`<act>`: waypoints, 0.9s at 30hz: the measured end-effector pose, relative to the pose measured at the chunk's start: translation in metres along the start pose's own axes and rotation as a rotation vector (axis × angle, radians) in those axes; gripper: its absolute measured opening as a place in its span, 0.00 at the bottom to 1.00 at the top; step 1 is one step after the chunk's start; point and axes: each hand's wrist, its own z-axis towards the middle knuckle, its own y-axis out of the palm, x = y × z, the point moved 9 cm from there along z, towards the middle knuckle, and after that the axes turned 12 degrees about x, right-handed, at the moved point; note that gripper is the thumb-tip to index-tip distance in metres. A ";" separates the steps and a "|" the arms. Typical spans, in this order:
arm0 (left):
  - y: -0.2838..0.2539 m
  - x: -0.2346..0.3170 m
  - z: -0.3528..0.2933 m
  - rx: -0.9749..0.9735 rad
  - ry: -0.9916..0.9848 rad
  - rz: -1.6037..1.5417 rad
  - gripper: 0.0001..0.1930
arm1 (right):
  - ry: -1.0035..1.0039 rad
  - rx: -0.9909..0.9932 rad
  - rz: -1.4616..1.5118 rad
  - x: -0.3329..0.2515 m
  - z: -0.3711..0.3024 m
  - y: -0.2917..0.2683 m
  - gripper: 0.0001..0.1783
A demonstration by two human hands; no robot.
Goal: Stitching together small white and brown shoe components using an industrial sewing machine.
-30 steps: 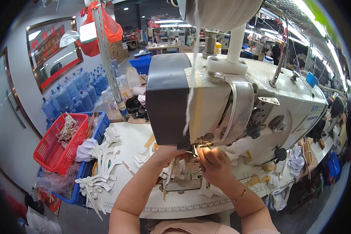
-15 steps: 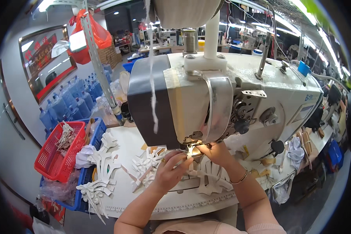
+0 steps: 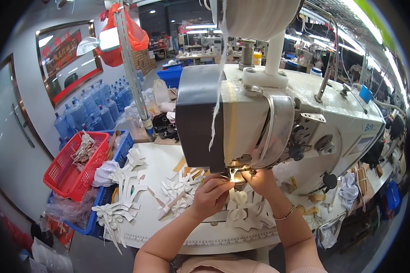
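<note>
Under the lit needle area of a white sewing machine (image 3: 255,123), a small white piece (image 3: 235,175) lies between my hands. My left hand (image 3: 210,195) is closed, its fingertips pinching the piece's near left side. On the right, my right hand (image 3: 261,183) curls in close beside the needle, its fingers bent onto the piece and partly hidden by the machine head. A white bow-shaped strap part (image 3: 239,207) lies on the bed just below and between my wrists. The exact spot where the fingertips meet the piece is small and glaring.
A pile of white bow-shaped parts (image 3: 180,189) lies left of my hands, and more (image 3: 123,195) hang over the table's left edge. Red (image 3: 59,175) and blue (image 3: 92,223) baskets stand beyond it. White thread (image 3: 217,98) dangles before the machine. Cloth scraps (image 3: 348,186) lie at right.
The whole view has swung left, so the machine sits further right in it. My left fingers have drawn closer together by the needle. The bow-shaped part below now shows more fully.
</note>
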 end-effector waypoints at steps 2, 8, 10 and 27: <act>-0.001 -0.004 -0.003 0.000 0.003 -0.010 0.17 | 0.069 0.060 0.062 -0.002 -0.003 -0.008 0.11; -0.001 -0.008 0.000 -0.020 0.008 -0.056 0.16 | 0.024 0.090 -0.063 -0.025 -0.015 -0.024 0.04; -0.005 -0.024 -0.004 -0.055 -0.102 -0.088 0.13 | -0.184 0.214 -0.058 -0.058 -0.018 -0.039 0.04; 0.020 -0.076 -0.045 -0.052 -1.288 -0.596 0.10 | -0.561 0.080 -0.368 -0.077 -0.016 -0.031 0.18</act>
